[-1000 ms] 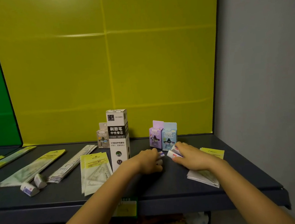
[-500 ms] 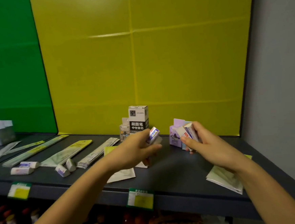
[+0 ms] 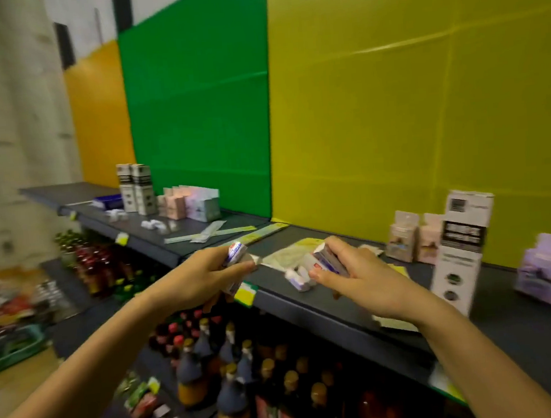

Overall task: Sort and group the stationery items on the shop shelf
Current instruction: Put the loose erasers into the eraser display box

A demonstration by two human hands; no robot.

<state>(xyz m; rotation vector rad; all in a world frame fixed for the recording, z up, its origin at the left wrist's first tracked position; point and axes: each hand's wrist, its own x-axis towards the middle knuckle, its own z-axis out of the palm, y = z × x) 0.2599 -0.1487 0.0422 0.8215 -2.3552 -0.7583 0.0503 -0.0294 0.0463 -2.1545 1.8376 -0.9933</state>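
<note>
Both hands have risen off the shelf [image 3: 513, 315] and swung left. Mid-frame, the left hand [image 3: 200, 280] grips erasers [image 3: 235, 252] and the right hand [image 3: 365, 277] clutches an eraser bundle [image 3: 329, 261], probably bound for the loose erasers [image 3: 152, 224] at upper left.

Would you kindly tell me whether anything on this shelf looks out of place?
Yes: one tall refill box stands at the right, far from two matching boxes at the left; ruler packets between lie crossed.
</note>
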